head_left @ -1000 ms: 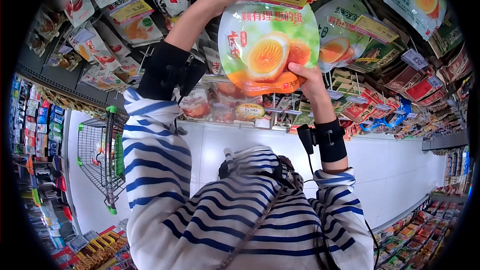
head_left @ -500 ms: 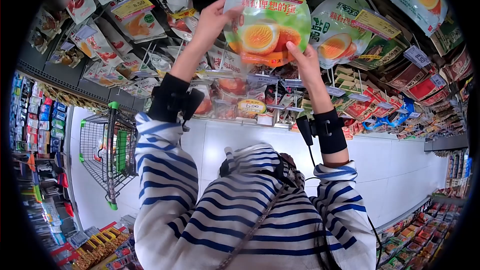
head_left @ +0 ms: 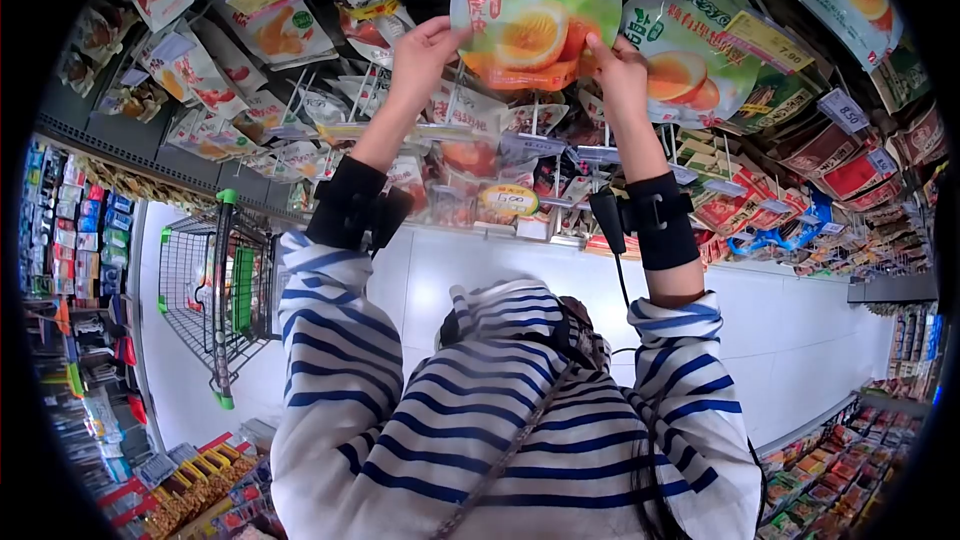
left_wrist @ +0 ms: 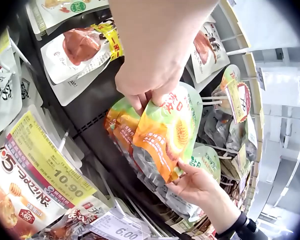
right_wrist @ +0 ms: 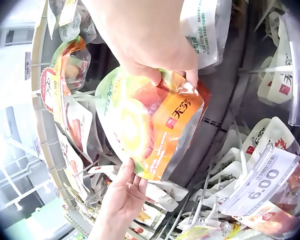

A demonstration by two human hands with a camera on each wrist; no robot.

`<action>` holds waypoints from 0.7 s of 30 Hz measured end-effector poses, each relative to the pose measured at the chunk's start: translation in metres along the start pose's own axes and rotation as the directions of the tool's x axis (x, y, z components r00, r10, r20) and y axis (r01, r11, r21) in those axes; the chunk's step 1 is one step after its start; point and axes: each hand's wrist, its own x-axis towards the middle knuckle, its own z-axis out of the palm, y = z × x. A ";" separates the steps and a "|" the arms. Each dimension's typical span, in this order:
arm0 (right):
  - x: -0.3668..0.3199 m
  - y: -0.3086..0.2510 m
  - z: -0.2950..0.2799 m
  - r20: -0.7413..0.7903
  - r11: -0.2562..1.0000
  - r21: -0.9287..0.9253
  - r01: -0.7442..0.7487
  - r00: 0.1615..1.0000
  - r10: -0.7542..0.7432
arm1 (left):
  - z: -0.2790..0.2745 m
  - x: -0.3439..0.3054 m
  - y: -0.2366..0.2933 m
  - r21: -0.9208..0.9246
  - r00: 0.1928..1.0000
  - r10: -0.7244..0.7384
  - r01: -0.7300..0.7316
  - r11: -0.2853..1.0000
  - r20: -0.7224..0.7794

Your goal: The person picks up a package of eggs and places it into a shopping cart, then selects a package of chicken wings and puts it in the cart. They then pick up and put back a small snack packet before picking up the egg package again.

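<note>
The round green-and-orange egg pouch (head_left: 535,35) is held between both hands, in front of the hanging rack and under a yellow 7.90 tag. My left hand (head_left: 425,65) pinches its left edge, and my right hand (head_left: 620,80) grips its lower right, thumb on the front. In the left wrist view the left hand (left_wrist: 152,75) has its fingertips at the pouch's (left_wrist: 170,132) edge, with more orange-and-green pouches behind it. The right wrist view shows the right hand (right_wrist: 150,50) at one edge of the pouch (right_wrist: 145,122) and the left hand (right_wrist: 121,200) at the other.
A green salted-egg pouch (head_left: 685,60) hangs just right of the right hand. Other packets (head_left: 280,35) hang on hooks at the left, with price tags (head_left: 508,202) below. A shopping cart (head_left: 215,290) stands on the floor (head_left: 450,265) at the left; more shelves line both sides.
The pouch has moved up and away from the body, toward the rack. My left hand has come down from the tag area to the pouch's left edge; the right hand has moved up with the pouch.
</note>
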 end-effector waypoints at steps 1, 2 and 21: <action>0.002 0.003 0.000 -0.009 1.000 -0.007 -0.003 1.000 0.003 | 0.007 0.000 0.002 -0.135 0.999 0.019 -0.024 0.991 -0.037; 0.002 0.008 -0.002 -0.013 1.000 -0.018 0.007 1.000 -0.008 | 0.005 0.002 -0.002 -0.114 1.000 0.008 -0.010 0.993 -0.017; -0.023 0.015 -0.021 0.064 0.969 0.118 -0.217 0.975 0.211 | 0.010 -0.011 0.002 -0.083 0.996 0.057 -0.063 0.995 -0.068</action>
